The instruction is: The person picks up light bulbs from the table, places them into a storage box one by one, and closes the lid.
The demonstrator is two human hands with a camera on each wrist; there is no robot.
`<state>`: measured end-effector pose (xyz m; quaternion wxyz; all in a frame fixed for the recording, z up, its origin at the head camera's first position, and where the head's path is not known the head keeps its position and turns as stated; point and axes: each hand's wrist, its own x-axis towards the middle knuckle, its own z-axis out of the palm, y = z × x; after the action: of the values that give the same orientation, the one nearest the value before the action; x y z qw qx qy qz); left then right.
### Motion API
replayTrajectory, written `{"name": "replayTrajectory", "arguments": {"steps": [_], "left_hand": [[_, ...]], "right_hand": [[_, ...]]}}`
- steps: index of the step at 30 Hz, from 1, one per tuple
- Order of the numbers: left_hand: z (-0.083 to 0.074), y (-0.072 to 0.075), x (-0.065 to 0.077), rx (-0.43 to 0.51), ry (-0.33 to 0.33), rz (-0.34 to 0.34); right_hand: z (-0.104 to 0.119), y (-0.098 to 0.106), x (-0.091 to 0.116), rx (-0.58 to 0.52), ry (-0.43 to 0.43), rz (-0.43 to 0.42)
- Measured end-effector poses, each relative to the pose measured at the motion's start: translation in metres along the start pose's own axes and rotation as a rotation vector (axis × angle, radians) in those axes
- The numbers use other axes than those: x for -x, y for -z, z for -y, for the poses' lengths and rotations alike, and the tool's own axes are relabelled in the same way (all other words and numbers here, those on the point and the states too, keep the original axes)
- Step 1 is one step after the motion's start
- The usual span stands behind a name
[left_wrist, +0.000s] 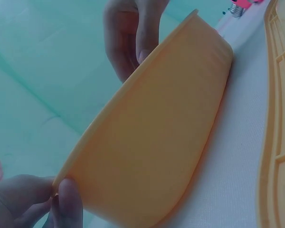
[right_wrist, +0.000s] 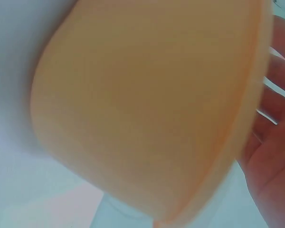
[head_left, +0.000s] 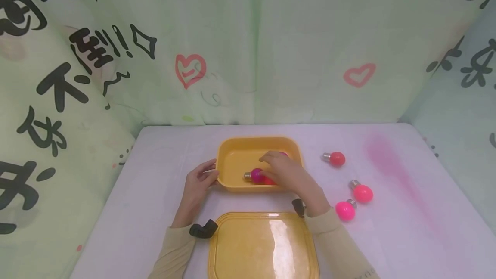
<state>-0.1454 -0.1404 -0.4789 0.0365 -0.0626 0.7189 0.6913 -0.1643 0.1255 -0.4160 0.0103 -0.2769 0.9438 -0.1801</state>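
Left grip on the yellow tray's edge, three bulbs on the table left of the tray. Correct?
Wrong side: the head view shows the three bulbs on the table to the right of the yellow tray. The left grip is on its edge, as you say.

Yellow rectangular box (head_left: 234, 158): plastic-looking, smooth walls, low sheen. Flat yellow rectangular lid (head_left: 252, 244): plastic-looking, glossy, bright reflected streak. Round pink-red bulbs (head_left: 363, 193): smooth; silver screw bases (head_left: 327, 157) appear metal. White tabletop covering (head_left: 162, 171): matt, finely textured. Pale green curtain (head_left: 294, 25): matt, cloth-like.
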Motion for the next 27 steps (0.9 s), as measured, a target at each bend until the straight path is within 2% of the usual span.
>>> {"name": "replayTrajectory", "arguments": {"steps": [7,15,21,27], "left_hand": [[-0.002,0.000,0.000,0.004,0.012,-0.004],[-0.002,-0.001,0.000,-0.004,0.012,-0.013],[-0.001,0.000,0.000,0.009,0.014,-0.009],[-0.001,0.000,0.000,-0.006,0.015,-0.006]], "right_hand": [[-0.004,0.008,0.010,0.014,0.020,-0.043],[-0.010,0.014,0.022,0.002,-0.023,-0.070],[-0.016,0.018,0.031,-0.004,-0.020,-0.085],[-0.022,0.025,0.043,-0.027,-0.099,-0.064]]}}
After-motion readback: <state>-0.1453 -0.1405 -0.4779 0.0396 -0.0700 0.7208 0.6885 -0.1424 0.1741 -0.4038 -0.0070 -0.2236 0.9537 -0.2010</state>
